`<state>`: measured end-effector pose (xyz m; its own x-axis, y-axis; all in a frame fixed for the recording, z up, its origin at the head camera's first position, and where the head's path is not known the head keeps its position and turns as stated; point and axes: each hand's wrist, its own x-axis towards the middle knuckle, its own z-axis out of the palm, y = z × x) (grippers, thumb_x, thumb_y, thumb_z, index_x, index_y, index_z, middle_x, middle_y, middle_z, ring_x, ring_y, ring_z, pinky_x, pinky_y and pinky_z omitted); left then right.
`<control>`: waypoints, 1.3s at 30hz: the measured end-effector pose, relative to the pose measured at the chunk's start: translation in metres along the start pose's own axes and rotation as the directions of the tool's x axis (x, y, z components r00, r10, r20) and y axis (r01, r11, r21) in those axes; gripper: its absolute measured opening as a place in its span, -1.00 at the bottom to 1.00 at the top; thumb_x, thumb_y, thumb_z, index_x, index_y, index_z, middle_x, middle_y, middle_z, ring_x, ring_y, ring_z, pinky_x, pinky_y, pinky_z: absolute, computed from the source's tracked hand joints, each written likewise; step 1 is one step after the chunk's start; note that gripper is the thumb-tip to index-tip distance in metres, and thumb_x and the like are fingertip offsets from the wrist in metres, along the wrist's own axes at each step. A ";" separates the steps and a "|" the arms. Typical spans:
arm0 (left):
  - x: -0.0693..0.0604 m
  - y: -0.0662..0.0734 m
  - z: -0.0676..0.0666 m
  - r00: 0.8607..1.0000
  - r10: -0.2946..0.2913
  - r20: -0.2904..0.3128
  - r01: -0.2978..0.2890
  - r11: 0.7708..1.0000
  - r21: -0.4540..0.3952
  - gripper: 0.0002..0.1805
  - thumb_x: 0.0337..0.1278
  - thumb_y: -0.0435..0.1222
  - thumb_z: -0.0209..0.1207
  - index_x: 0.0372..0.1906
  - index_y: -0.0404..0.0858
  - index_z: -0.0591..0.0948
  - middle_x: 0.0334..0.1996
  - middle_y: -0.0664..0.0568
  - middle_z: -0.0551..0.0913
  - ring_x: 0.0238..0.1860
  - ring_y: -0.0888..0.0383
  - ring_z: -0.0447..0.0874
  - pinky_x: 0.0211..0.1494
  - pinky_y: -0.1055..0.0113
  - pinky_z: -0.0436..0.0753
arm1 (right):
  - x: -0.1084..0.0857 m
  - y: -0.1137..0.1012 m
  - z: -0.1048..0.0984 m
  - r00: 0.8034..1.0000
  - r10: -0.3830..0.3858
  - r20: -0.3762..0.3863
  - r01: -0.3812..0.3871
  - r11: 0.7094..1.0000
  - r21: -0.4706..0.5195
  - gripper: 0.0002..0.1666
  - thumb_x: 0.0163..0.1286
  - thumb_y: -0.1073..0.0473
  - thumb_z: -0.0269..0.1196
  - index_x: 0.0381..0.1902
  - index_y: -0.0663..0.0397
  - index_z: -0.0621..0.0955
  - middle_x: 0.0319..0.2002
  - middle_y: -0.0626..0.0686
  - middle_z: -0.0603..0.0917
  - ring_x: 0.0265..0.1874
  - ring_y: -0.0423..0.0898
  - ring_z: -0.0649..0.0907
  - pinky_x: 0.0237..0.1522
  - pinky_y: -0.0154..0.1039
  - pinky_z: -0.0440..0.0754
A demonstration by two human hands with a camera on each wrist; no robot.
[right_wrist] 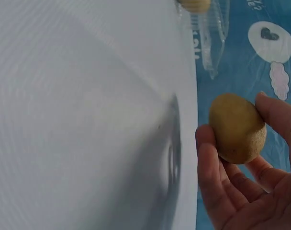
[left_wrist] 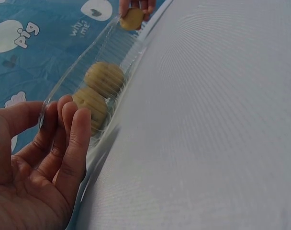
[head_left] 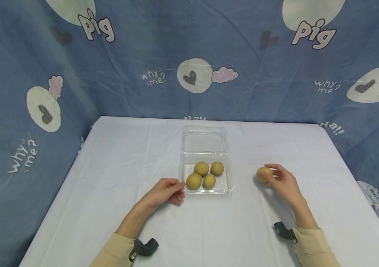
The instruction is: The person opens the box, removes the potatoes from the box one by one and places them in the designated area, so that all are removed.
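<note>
A clear plastic clamshell box [head_left: 224, 185] lies with its lid [head_left: 204, 142] folded back, away from me. Several small yellow-brown potatoes [head_left: 194, 181] sit in its base. My left hand [head_left: 164, 193] pinches the near left corner of the box; in the left wrist view its thumb and index finger take the rim [left_wrist: 46, 108] from both sides. To the right of the box, my right hand [head_left: 284, 183] holds another potato [right_wrist: 237, 128] between thumb and fingers. That potato appears raised above the table, with a shadow beneath the hand.
A white cloth [head_left: 116, 155] covers the table. Blue printed fabric [head_left: 126, 96] hangs behind it and along both sides. A dark wrist-camera mount [head_left: 147, 247] sticks out from the left cuff, and a similar mount [head_left: 283, 230] from the right cuff.
</note>
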<state>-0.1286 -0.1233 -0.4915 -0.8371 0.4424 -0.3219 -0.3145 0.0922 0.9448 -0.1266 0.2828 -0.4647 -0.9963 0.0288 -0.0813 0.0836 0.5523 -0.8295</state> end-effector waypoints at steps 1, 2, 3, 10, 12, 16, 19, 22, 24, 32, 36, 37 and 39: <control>-0.001 0.000 0.000 1.000 0.002 0.001 -0.002 1.000 0.001 -0.66 0.37 -0.18 0.16 -0.38 -0.41 0.57 -0.46 -0.06 0.63 -0.47 0.18 0.61 -0.33 0.31 0.69 | 0.000 0.001 0.000 1.000 -0.003 -0.006 0.002 1.000 -0.018 -0.34 0.40 -0.14 0.25 0.25 0.19 0.45 0.00 0.31 0.61 -0.26 -0.05 0.68 -0.32 -0.29 0.65; -0.001 0.000 0.000 1.000 0.001 0.002 -0.001 1.000 0.000 -0.66 0.37 -0.18 0.16 -0.38 -0.40 0.57 -0.46 -0.06 0.63 -0.47 0.18 0.61 -0.33 0.31 0.69 | 0.000 0.001 -0.001 1.000 -0.004 -0.012 0.004 0.999 -0.039 -0.35 0.40 -0.14 0.25 0.24 0.19 0.46 0.00 0.32 0.61 -0.24 -0.03 0.67 -0.34 -0.29 0.64; -0.001 0.001 0.000 1.000 0.001 0.003 -0.001 1.000 0.000 -0.66 0.37 -0.18 0.16 -0.38 -0.40 0.57 -0.46 -0.06 0.63 -0.47 0.18 0.61 -0.33 0.31 0.69 | 0.000 0.002 -0.002 1.000 -0.006 -0.018 0.005 0.998 -0.063 -0.35 0.40 -0.15 0.25 0.23 0.19 0.46 0.01 0.33 0.61 -0.23 0.00 0.67 -0.35 -0.29 0.64; -0.001 0.001 0.001 1.000 0.004 0.008 -0.004 1.000 0.002 -0.65 0.37 -0.16 0.17 -0.38 -0.40 0.57 -0.46 -0.06 0.63 -0.47 0.18 0.61 -0.33 0.31 0.70 | -0.001 0.008 -0.006 1.000 0.009 -0.025 -0.013 0.990 -0.143 -0.32 0.40 -0.19 0.22 0.23 0.21 0.46 0.05 0.40 0.58 -0.09 0.21 0.65 -0.31 -0.24 0.60; -0.001 0.001 0.000 1.000 0.003 0.008 -0.003 1.000 0.002 -0.65 0.37 -0.15 0.17 -0.38 -0.40 0.57 -0.46 -0.06 0.63 -0.47 0.18 0.61 -0.33 0.31 0.69 | -0.001 0.009 -0.007 0.999 0.019 -0.028 -0.023 0.989 -0.147 -0.31 0.40 -0.19 0.22 0.24 0.22 0.45 0.06 0.41 0.57 -0.06 0.23 0.63 -0.30 -0.23 0.60; -0.001 0.001 0.000 1.000 0.002 0.011 -0.002 1.000 0.006 -0.65 0.37 -0.15 0.16 -0.38 -0.39 0.57 -0.46 -0.06 0.63 -0.47 0.18 0.61 -0.34 0.32 0.69 | -0.003 0.010 -0.008 0.999 0.037 -0.033 -0.042 0.987 -0.158 -0.29 0.41 -0.19 0.21 0.26 0.24 0.43 0.07 0.43 0.56 -0.02 0.27 0.60 -0.25 -0.20 0.59; -0.001 0.002 0.000 1.000 0.005 0.013 -0.005 1.000 0.007 -0.65 0.38 -0.16 0.16 -0.38 -0.39 0.57 -0.46 -0.06 0.63 -0.47 0.18 0.61 -0.34 0.32 0.69 | -0.004 0.010 -0.008 0.999 0.041 -0.032 -0.046 0.985 -0.165 -0.29 0.41 -0.19 0.20 0.25 0.25 0.43 0.07 0.44 0.55 -0.01 0.28 0.60 -0.23 -0.18 0.59; -0.001 0.002 0.000 1.000 0.006 0.013 -0.006 1.000 0.005 -0.66 0.38 -0.17 0.15 -0.38 -0.40 0.57 -0.46 -0.06 0.62 -0.47 0.18 0.60 -0.34 0.32 0.69 | -0.004 0.009 -0.008 0.999 0.041 -0.034 -0.047 0.983 -0.178 -0.29 0.41 -0.19 0.20 0.24 0.25 0.44 0.07 0.44 0.55 -0.02 0.28 0.60 -0.26 -0.20 0.59; -0.002 0.002 0.000 1.000 0.009 0.015 -0.009 1.000 0.004 -0.66 0.39 -0.17 0.15 -0.38 -0.40 0.57 -0.46 -0.06 0.62 -0.46 0.18 0.60 -0.34 0.31 0.69 | -0.004 0.009 -0.009 0.999 0.042 -0.033 -0.047 0.981 -0.188 -0.29 0.41 -0.20 0.20 0.23 0.25 0.45 0.07 0.44 0.55 -0.02 0.27 0.60 -0.27 -0.21 0.59; 0.000 0.002 0.000 1.000 0.003 0.014 -0.003 1.000 0.001 -0.68 0.41 -0.21 0.12 -0.38 -0.40 0.57 -0.45 -0.07 0.62 -0.46 0.18 0.60 -0.33 0.32 0.69 | -0.001 0.009 -0.009 0.999 0.043 -0.032 -0.049 0.975 -0.215 -0.30 0.41 -0.23 0.18 0.21 0.24 0.47 0.13 0.35 0.53 -0.13 0.18 0.61 -0.31 -0.20 0.56; 0.000 0.001 0.000 1.000 0.000 0.013 0.000 1.000 0.001 -0.69 0.41 -0.22 0.12 -0.39 -0.40 0.57 -0.46 -0.07 0.62 -0.46 0.18 0.60 -0.33 0.32 0.69 | -0.001 0.010 -0.009 0.998 0.051 -0.025 -0.055 0.975 -0.214 -0.30 0.42 -0.22 0.17 0.22 0.24 0.46 0.09 0.35 0.54 -0.20 0.10 0.64 -0.34 -0.23 0.55; 0.000 0.001 0.000 1.000 0.000 0.013 0.000 1.000 0.001 -0.69 0.41 -0.23 0.12 -0.39 -0.40 0.57 -0.46 -0.07 0.62 -0.46 0.18 0.60 -0.33 0.32 0.69 | -0.001 0.011 -0.008 0.998 0.055 -0.023 -0.059 0.976 -0.210 -0.30 0.42 -0.22 0.17 0.22 0.24 0.46 0.08 0.35 0.55 -0.24 0.07 0.65 -0.35 -0.23 0.55; 0.000 0.001 0.000 1.000 -0.001 0.012 0.001 1.000 0.000 -0.69 0.41 -0.23 0.12 -0.39 -0.40 0.57 -0.46 -0.07 0.62 -0.46 0.18 0.60 -0.33 0.32 0.69 | -0.001 0.011 -0.008 0.998 0.063 -0.022 -0.066 0.977 -0.201 -0.30 0.43 -0.22 0.16 0.22 0.24 0.45 0.05 0.35 0.56 -0.31 0.00 0.66 -0.37 -0.24 0.54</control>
<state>-0.1286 -0.1232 -0.4906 -0.8311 0.4532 -0.3222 -0.3155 0.0927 0.9444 -0.1250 0.2958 -0.4692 -0.9892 0.0820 -0.1215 0.1437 0.7056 -0.6939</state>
